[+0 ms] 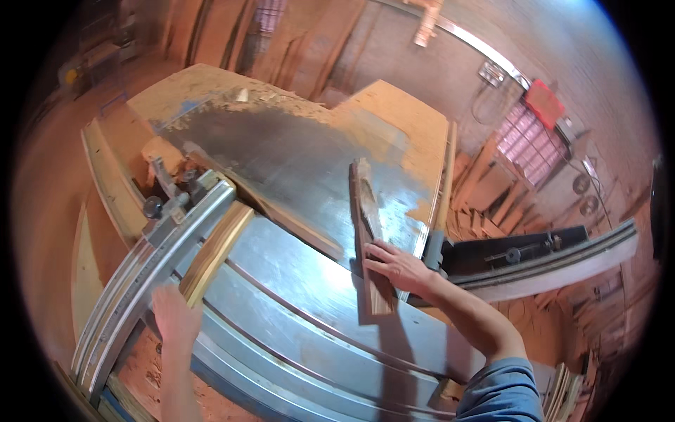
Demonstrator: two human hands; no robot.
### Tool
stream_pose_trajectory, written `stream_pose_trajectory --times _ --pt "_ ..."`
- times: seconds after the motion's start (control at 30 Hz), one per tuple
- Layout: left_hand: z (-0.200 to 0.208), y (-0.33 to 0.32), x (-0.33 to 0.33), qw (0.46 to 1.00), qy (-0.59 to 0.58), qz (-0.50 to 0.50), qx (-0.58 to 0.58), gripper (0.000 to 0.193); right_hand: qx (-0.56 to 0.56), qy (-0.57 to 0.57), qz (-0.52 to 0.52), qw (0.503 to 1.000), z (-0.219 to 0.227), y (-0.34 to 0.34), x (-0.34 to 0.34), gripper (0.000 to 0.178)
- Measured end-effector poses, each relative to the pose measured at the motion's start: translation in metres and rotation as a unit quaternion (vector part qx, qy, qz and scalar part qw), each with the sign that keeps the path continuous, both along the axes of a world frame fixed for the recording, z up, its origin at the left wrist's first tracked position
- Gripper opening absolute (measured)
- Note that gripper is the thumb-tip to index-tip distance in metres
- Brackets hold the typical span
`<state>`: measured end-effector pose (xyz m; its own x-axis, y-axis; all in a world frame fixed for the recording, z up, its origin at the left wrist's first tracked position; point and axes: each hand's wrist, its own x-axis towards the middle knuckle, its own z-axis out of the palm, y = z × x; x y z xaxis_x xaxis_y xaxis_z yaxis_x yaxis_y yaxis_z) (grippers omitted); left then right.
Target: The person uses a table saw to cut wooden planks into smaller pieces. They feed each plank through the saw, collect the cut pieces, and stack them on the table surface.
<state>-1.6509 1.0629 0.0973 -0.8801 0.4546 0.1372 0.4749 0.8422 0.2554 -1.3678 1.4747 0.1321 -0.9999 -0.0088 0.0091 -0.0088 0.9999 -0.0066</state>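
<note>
The rough board (368, 222) is held by the right hand (398, 267) over the metal table (299, 271), its long axis pointed away from the body; the left hand (176, 314), well apart leftward, is seen at the yellowish strip's near end, the strip (219, 246) slanting (grip blurred, cannot be told).

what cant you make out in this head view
All in the head view:
Left hand: blurred, so whether it touches the pale wood strip is unclear.
Rough board: partly hidden by the right hand.
Left forearm: cut off by the lower edge.
Red wall object: too blurred to identify.
</note>
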Motion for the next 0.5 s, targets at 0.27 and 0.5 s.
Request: stream_pose_trajectory --times 0.27,0.5 --pt "-0.002 -0.057 0.125 0.998 -0.061 0.018 0.007 0.048 -0.241 0.003 -0.433 0.868 0.013 -0.138 0.081 0.083" --pt "-0.015 -0.096 0.224 0.850 -0.426 0.049 0.306 0.033 -0.347 0.060 -0.440 0.826 -0.010 -0.140 0.100 0.081"
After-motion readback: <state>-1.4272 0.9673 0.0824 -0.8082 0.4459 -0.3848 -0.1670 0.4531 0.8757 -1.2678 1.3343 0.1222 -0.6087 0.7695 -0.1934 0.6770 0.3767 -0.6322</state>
